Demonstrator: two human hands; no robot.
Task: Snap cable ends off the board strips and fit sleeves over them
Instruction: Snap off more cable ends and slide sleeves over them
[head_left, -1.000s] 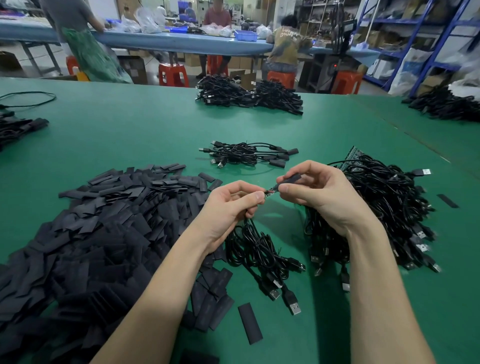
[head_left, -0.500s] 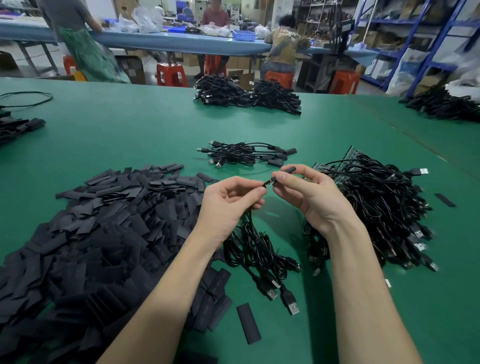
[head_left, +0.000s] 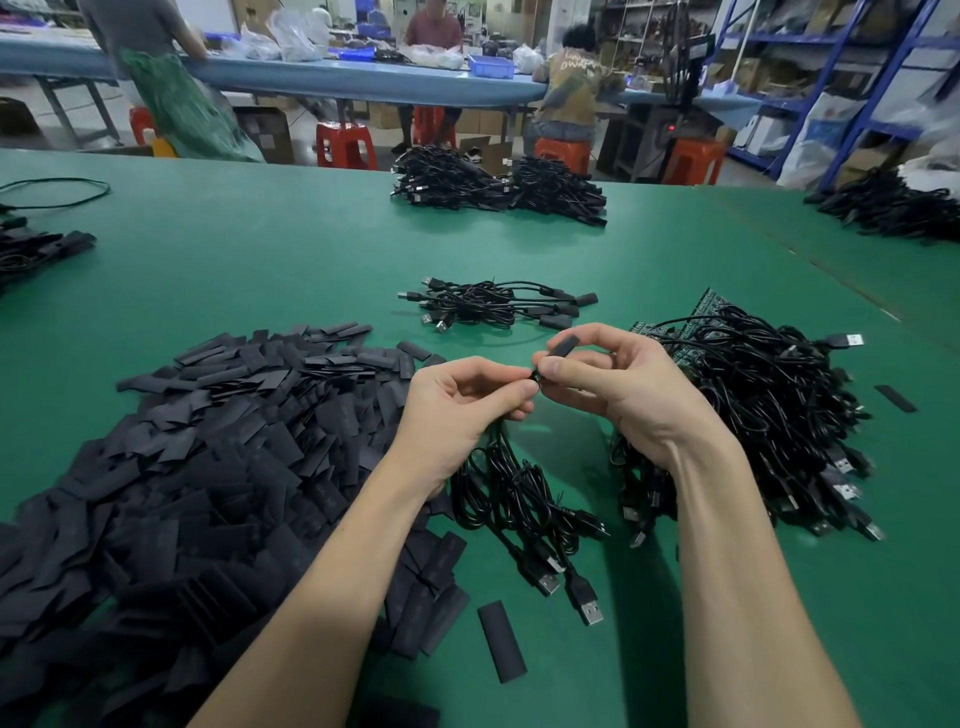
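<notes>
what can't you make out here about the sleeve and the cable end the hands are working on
Head view only:
- Cable end: hidden between the left hand and right hand fingers.
- Sleeve: how far it is on, covered by the right fingers.
- Board strips: mostly buried under the cable pile.
- Sleeve heap: cut off at left edge.

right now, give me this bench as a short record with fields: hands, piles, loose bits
left hand: left hand pinches a black cable near its end
right hand: right hand pinches a black sleeve at that cable end
sleeve stock: sleeve pile on the left of the green table
unsleeved stock: cable heap on the right, lying over green board strips
sleeved cables: small bundle beyond the hands
loose bits: single sleeve between the forearms
</notes>
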